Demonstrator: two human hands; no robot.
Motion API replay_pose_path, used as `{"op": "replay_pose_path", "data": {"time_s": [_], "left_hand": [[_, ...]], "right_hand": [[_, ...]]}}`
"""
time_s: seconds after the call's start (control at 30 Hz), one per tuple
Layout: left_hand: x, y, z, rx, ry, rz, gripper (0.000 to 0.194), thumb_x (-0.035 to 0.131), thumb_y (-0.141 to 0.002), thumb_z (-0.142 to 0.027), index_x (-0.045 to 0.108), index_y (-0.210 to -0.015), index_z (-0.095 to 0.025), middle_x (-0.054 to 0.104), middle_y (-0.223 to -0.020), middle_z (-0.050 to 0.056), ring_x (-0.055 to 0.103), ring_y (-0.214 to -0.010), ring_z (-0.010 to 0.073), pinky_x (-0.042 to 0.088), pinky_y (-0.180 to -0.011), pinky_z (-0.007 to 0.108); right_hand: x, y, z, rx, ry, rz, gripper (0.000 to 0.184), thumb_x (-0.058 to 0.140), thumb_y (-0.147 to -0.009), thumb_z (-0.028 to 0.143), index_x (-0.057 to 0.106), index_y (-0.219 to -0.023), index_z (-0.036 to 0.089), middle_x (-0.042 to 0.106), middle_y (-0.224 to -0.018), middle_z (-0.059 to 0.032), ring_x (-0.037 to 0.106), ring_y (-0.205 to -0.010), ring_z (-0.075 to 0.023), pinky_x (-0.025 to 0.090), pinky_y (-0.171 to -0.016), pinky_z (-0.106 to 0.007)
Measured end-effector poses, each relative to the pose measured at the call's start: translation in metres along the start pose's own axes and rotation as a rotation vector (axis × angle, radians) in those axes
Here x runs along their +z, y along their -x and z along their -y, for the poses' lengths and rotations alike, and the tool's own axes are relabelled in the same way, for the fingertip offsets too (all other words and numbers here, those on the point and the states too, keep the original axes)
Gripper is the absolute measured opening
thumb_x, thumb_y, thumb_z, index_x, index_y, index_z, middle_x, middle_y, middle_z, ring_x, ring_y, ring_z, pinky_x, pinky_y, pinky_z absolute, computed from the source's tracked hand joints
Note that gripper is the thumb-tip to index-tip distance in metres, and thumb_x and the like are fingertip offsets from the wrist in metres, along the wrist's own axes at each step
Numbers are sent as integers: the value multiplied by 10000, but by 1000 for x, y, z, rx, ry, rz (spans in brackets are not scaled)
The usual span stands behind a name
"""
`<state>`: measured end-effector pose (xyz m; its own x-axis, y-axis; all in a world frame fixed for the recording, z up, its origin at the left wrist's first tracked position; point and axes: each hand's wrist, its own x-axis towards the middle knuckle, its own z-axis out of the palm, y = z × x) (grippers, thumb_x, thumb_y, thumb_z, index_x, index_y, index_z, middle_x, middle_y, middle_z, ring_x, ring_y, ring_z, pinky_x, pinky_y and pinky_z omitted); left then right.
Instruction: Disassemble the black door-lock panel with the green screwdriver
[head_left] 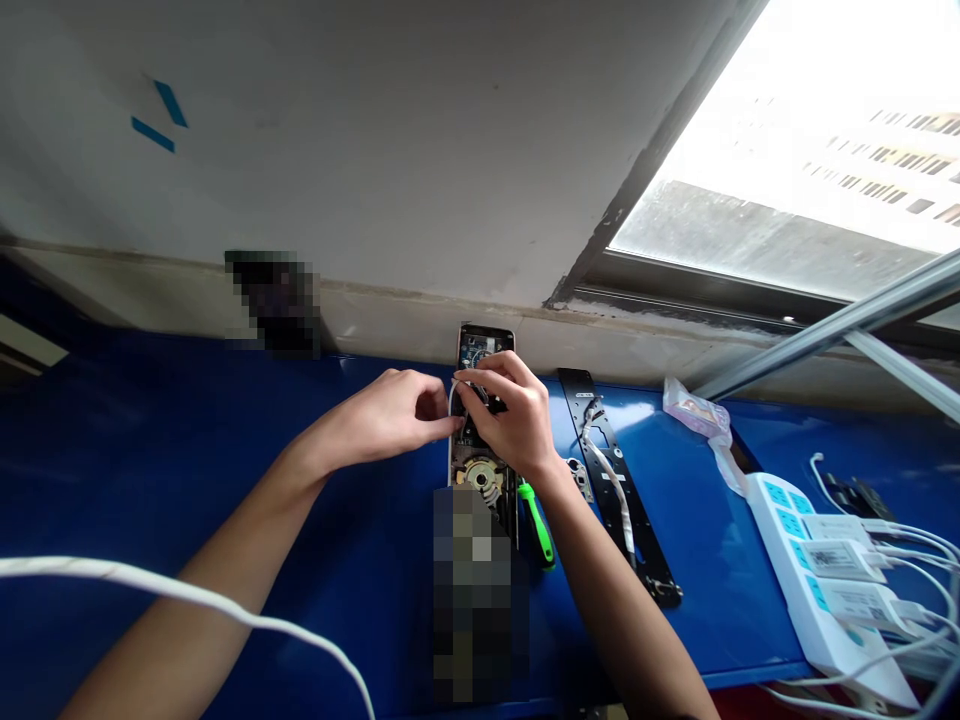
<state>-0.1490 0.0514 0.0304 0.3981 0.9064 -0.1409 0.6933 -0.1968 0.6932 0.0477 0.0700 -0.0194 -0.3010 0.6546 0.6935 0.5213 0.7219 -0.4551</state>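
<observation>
- Blue workbench (150,450) is stretching along a white wall (375,150), with a bright window (787,130) sitting up to the right.
- Opened door lock (469,445) is lying lengthwise at the bench's back edge, with its circuit board (474,350) at the far end and a metal gear (480,478) at the near end.
- Right hand (510,415) is curling over the lock, its fingers seemingly pinching a thin white wire (453,400) above the lock's middle.
- Left hand (382,420) is reaching in from the lock's left side, fingers curled and thumb touching the lock's edge; whether it is gripping anything is hidden.
- Green-handled screwdriver (537,525) is lying just right of the lock.
- Black perforated plate (634,500) is resting further right of the lock, carrying a white cable (611,475), with a small metal bracket (579,478) beside it.
- Pale pink packet (694,410) is lying beyond the plate, away from the lock.
- White power strip (810,570) is sitting well right of the lock, crowded with plugs (840,560).
- Loose white cable (172,585) is crossing the foreground, left of the lock.
- Pixelated patch (472,590) is hiding whatever sits just below the lock.
</observation>
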Motion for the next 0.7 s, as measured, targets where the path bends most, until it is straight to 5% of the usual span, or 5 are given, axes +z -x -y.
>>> {"op": "replay_pose_path", "data": {"time_s": [0.13,0.37,0.7], "left_hand": [[-5,4,-4,31,68,172,398,603,-947,-489,735,-715,-192,771,-736,12,707,-683,173,465,-623,256],[-21,18,-12,71,222,303,403,643,-951,-512,722,-728,-186,761,-704,5,719,-683,165,515,-651,224],[-22,9,20,2,140,219,329,703,-863,-538,770,-746,-238,785,-769,19,746,-753,219,547,-690,259]], "right_hand": [[-12,-4,3,-11,-40,77,151,635,-1002,252,776,-1056,247,696,-999,-51,681,-894,-158,578,-800,-313],[-26,-7,4,-20,-61,252,256,639,-1000,266,727,-1239,244,697,-922,-20,597,-718,-123,531,-714,-288],[-10,-1,-5,-10,-112,251,188,608,-1001,245,765,-1096,202,660,-842,-19,564,-702,-119,520,-697,-274]]}}
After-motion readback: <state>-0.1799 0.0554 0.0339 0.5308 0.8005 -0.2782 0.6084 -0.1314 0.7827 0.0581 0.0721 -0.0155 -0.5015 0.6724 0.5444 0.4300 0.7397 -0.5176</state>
